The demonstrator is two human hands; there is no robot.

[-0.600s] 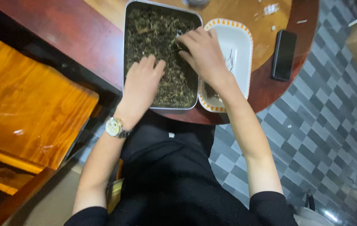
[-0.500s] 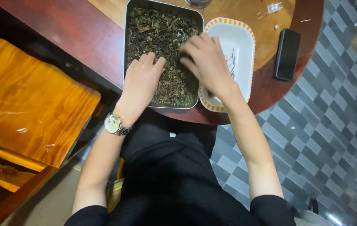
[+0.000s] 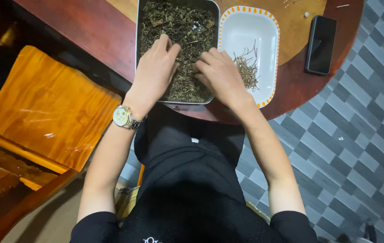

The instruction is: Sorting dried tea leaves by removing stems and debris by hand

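A metal tray (image 3: 139,27) full of dark dried leaves (image 3: 178,22) sits on the round wooden table (image 3: 88,31). My left hand (image 3: 154,72), with a wristwatch (image 3: 123,117) on the wrist, rests flat on the leaves at the tray's near left. My right hand (image 3: 219,74) lies over the near right of the tray, fingers curled into the leaves; whether it pinches anything is hidden. Right beside the tray stands a white dish with an orange-dotted rim (image 3: 270,58), holding a small heap of thin stems (image 3: 247,72).
A black phone (image 3: 321,44) lies on the table to the right of the dish. A wooden chair seat (image 3: 48,108) stands to my left. Grey patterned floor tiles (image 3: 358,135) spread to the right. A few loose bits (image 3: 306,14) lie at the table's far side.
My right hand has drawn back from the middle of the tray toward its near right edge. The left hand has stayed on the leaves. The view has shifted, showing more of the dish.
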